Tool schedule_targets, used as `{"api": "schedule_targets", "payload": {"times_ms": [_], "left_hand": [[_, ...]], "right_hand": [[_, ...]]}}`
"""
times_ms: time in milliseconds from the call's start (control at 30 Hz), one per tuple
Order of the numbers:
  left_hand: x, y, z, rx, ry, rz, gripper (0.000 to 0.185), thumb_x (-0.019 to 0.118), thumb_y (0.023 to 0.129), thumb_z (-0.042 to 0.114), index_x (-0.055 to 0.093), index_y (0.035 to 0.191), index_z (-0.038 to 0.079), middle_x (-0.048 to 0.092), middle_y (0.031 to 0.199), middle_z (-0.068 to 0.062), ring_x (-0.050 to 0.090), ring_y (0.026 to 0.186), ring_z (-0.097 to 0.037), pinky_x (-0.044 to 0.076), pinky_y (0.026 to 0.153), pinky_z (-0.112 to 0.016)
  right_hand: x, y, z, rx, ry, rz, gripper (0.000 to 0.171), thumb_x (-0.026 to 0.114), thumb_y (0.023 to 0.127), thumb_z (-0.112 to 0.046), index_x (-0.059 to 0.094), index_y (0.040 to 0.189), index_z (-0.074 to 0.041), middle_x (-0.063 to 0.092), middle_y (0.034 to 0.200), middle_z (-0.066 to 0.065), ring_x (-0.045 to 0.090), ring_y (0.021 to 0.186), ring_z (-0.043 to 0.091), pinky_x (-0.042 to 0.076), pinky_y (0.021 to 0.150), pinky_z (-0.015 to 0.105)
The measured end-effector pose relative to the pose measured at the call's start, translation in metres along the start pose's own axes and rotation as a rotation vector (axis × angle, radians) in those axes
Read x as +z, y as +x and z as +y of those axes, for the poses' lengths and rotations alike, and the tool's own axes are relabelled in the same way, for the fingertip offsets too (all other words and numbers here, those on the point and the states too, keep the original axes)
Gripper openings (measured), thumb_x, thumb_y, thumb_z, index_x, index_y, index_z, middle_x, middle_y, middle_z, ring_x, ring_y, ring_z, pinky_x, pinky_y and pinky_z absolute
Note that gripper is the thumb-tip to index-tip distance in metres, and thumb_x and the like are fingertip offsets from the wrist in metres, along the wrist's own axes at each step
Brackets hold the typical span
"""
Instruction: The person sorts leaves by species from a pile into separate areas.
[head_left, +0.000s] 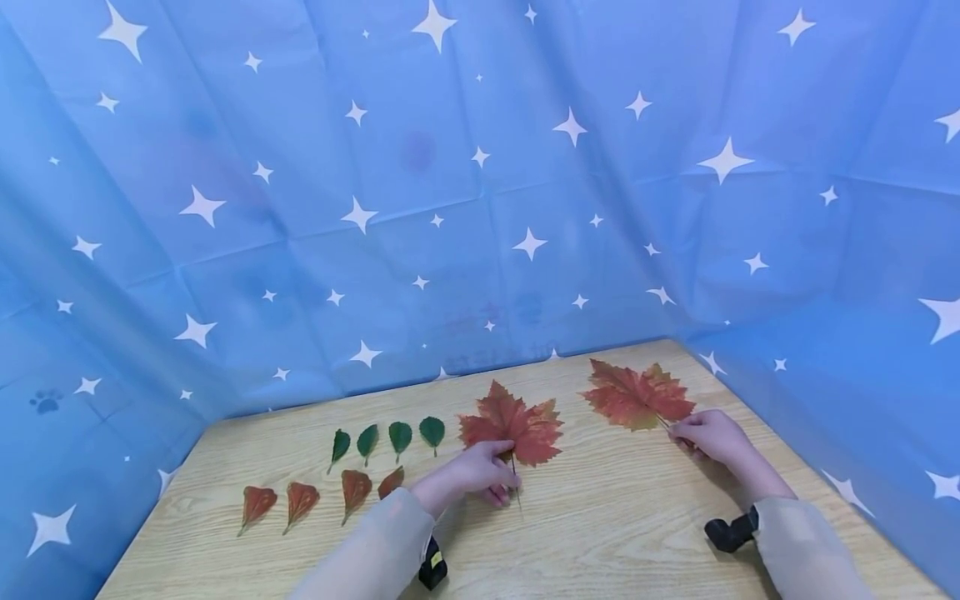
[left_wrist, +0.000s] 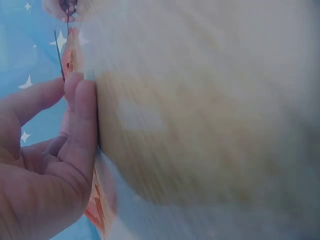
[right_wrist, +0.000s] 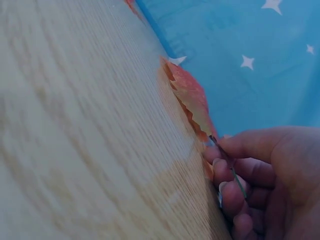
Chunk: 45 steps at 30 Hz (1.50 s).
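In the head view my left hand [head_left: 483,473] lies at the base of a red maple leaf [head_left: 510,417] near the table's middle. Its thumb and a finger pinch the thin stem, which also sticks up past the fingertips of the left hand [left_wrist: 60,145] in the left wrist view. Farther right, my right hand [head_left: 712,437] pinches the stem of a second maple leaf [head_left: 637,393], red with yellowish-green edges. In the right wrist view this leaf [right_wrist: 192,97] stands out ahead of the fingertips, close to the wooden surface.
Several green leaves [head_left: 400,435] form a row on the wooden table [head_left: 600,533], left of the maple leaves. Nearer me is a row of reddish-brown leaves [head_left: 302,502], the rightmost partly hidden by my left arm. A blue star-patterned curtain [head_left: 450,183] rises along the table's edges.
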<state>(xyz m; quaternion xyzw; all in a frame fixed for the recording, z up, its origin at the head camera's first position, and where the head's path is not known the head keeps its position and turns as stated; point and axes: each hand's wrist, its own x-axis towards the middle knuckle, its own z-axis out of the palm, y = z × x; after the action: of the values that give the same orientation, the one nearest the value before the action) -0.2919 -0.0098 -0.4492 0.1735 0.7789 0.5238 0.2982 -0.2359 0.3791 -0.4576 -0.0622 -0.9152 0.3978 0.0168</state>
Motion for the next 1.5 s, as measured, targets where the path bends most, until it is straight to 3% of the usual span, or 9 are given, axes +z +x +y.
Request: {"api": "schedule_targets", "payload": {"times_ms": [533,800,933,1067,1133,1233,1333,1400,1500], "left_hand": [[-0.002,0.002,0.003,-0.011,0.037,-0.023,0.068,0.066,0.092,0.014,0.032,0.150,0.001,0.070,0.077,-0.015,0.065,0.055,-0.018,0.055,0.051,-0.033],[-0.012,0.003,0.015,0.072,-0.015,-0.014,0.059,0.063,0.095,0.016,0.039,0.147,0.001,0.068,0.085,-0.023,0.063,0.055,-0.017,0.054,0.053,-0.032],[-0.021,0.006,0.021,0.111,-0.019,0.006,0.050,0.063,0.096,0.018,0.048,0.141,0.003,0.066,0.089,-0.027,0.063,0.057,-0.018,0.056,0.059,-0.038],[-0.032,0.008,0.027,0.143,0.013,0.029,0.044,0.063,0.095,0.018,0.054,0.136,0.003,0.067,0.087,-0.022,0.063,0.059,-0.017,0.056,0.060,-0.039],[-0.040,0.009,0.030,0.168,0.054,0.054,0.042,0.063,0.095,0.019,0.056,0.133,0.003,0.067,0.086,-0.017,0.063,0.063,-0.018,0.054,0.060,-0.037],[-0.051,0.011,0.034,0.219,0.113,0.102,0.041,0.064,0.095,0.022,0.058,0.133,0.007,0.066,0.092,-0.011,0.064,0.076,-0.026,0.053,0.067,-0.042],[-0.060,0.013,0.037,0.276,0.185,0.127,0.050,0.066,0.094,0.027,0.053,0.139,0.014,0.063,0.115,-0.009,0.059,0.104,-0.031,0.050,0.084,-0.047],[-0.064,0.014,0.038,0.300,0.241,0.124,0.058,0.067,0.093,0.032,0.046,0.145,0.020,0.054,0.136,-0.007,0.049,0.124,-0.031,0.044,0.096,-0.049],[-0.068,0.016,0.037,0.315,0.342,0.099,0.072,0.069,0.091,0.038,0.033,0.152,0.028,0.033,0.154,0.000,0.029,0.141,-0.026,0.034,0.106,-0.049]], "right_hand": [[0.000,-0.002,-0.001,-0.004,0.043,-0.007,0.031,0.059,0.096,-0.021,0.064,0.073,-0.001,0.052,0.059,0.000,0.048,0.054,0.016,0.041,0.056,0.032],[0.003,-0.001,0.002,-0.017,0.032,0.005,0.029,0.059,0.096,-0.020,0.066,0.077,0.001,0.053,0.061,0.001,0.049,0.056,0.017,0.042,0.055,0.031],[0.003,0.001,0.005,-0.031,0.046,0.007,0.025,0.061,0.096,-0.019,0.068,0.096,0.005,0.056,0.065,0.003,0.051,0.057,0.018,0.044,0.054,0.031],[0.004,0.003,0.006,-0.065,0.048,0.002,0.038,0.064,0.094,-0.020,0.061,0.120,0.008,0.060,0.071,0.005,0.053,0.059,0.019,0.046,0.053,0.032],[0.004,0.004,0.006,-0.085,0.034,0.001,0.043,0.066,0.093,-0.020,0.058,0.125,0.008,0.061,0.072,0.005,0.052,0.058,0.019,0.045,0.053,0.032],[0.003,0.004,0.006,-0.109,0.011,-0.003,0.048,0.066,0.092,-0.019,0.055,0.130,0.008,0.061,0.074,0.006,0.052,0.058,0.019,0.045,0.052,0.032],[0.003,0.004,0.006,-0.122,-0.015,-0.003,0.047,0.066,0.092,-0.019,0.056,0.129,0.008,0.062,0.080,0.006,0.052,0.058,0.019,0.045,0.052,0.032],[0.002,0.004,0.006,-0.124,-0.029,-0.001,0.045,0.066,0.092,-0.018,0.057,0.128,0.008,0.062,0.081,0.006,0.053,0.058,0.019,0.045,0.052,0.032],[0.002,0.005,0.006,-0.123,-0.035,0.000,0.043,0.066,0.092,-0.018,0.060,0.125,0.007,0.062,0.079,0.005,0.053,0.058,0.020,0.046,0.052,0.033]]}}
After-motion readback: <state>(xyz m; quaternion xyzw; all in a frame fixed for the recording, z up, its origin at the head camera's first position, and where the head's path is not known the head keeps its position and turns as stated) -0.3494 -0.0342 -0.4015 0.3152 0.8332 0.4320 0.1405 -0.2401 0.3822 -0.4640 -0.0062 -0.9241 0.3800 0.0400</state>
